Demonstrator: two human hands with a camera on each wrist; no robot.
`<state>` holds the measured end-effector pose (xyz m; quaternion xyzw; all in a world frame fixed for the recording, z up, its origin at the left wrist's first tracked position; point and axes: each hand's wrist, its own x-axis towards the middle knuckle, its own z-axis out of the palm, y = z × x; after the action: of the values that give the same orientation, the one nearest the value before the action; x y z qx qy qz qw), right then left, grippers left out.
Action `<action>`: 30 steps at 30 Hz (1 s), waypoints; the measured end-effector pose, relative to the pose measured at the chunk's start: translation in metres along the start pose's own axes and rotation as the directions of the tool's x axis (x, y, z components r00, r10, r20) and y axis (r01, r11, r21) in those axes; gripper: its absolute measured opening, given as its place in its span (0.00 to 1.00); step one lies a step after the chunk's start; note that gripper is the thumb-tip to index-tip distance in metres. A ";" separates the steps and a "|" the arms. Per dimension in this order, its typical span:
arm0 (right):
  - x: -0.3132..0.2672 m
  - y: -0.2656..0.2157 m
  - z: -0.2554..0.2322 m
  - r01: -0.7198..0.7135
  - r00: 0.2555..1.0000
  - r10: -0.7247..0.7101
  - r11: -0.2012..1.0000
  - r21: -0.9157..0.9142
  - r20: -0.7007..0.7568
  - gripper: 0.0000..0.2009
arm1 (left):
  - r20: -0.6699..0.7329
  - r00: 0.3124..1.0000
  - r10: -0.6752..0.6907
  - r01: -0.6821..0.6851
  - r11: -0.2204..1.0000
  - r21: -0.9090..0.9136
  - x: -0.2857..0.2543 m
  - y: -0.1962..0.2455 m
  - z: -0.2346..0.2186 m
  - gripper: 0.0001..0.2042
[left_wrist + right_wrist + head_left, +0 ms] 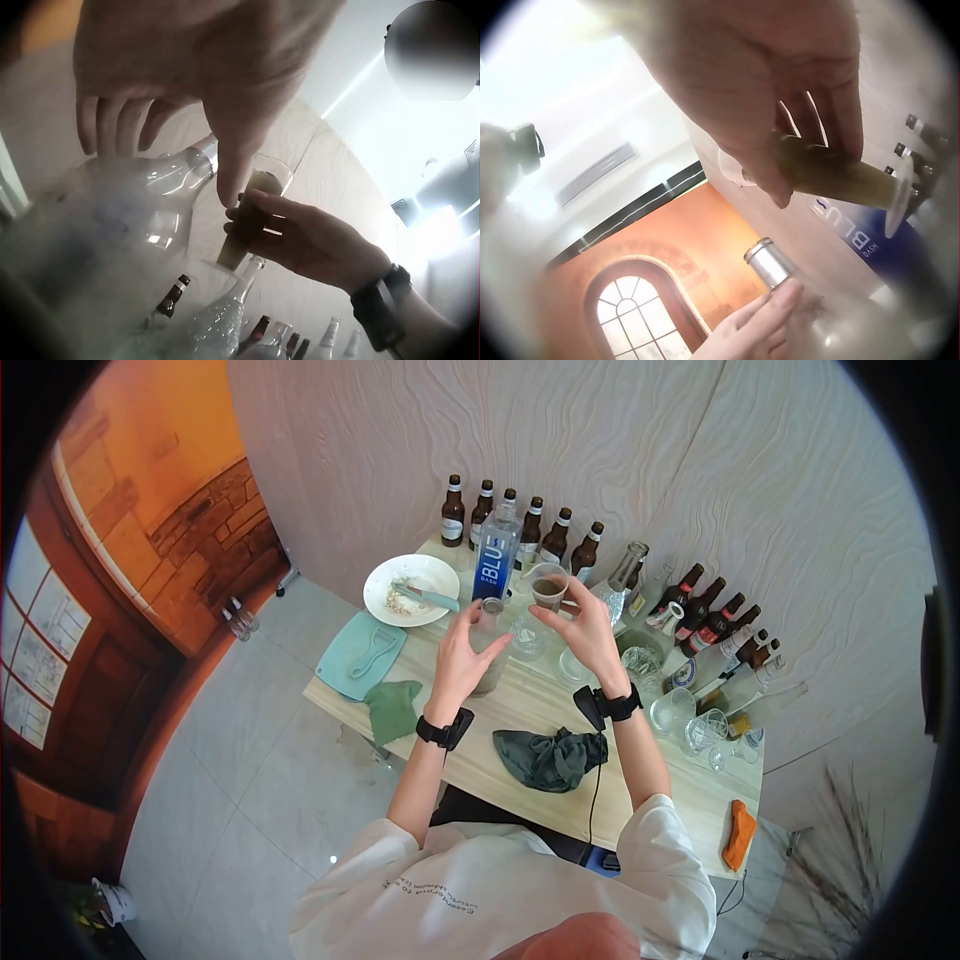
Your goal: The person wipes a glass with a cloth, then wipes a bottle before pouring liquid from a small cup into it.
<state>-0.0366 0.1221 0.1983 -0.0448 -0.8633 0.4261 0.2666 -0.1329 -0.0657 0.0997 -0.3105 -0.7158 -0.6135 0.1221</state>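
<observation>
My right hand (585, 625) holds a tall footed glass (840, 176) of murky greenish-brown liquid, thumb on one side and fingers on the other. It is raised over the table, right of the large clear bottle (497, 555) with a blue label. My left hand (462, 665) is beside a clear bottle with a silver collar (769, 262) near the front of the table. Its thumb and fingers are spread apart around the upper part of that bottle. In the left wrist view the fingers hang fairly straight, with the thumb pointing down.
Brown beer bottles (453, 510) line the back, and more bottles and glasses (672, 710) crowd the right. On the left are a white plate (385, 610), a teal board (345, 670) and a green cloth (393, 710). A dark cloth (550, 760) lies in front, an orange cloth (739, 835) far right.
</observation>
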 end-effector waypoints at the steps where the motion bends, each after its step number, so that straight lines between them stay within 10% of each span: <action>1: 0.000 0.000 0.000 0.009 1.000 -0.009 1.000 -0.009 -0.004 0.25 | 0.026 1.000 -0.013 0.013 1.000 0.024 0.002 -0.004 0.003 0.26; 30: -0.024 0.002 -0.019 0.145 0.977 -0.184 0.946 -0.289 -0.110 0.27 | 0.103 0.995 0.007 0.016 0.975 -0.222 -0.002 0.020 0.069 0.11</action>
<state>-0.0071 0.1293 0.1960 -0.0385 -0.8955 0.2721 0.3502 -0.1048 0.0009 0.0994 -0.3519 -0.6487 -0.6731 0.0479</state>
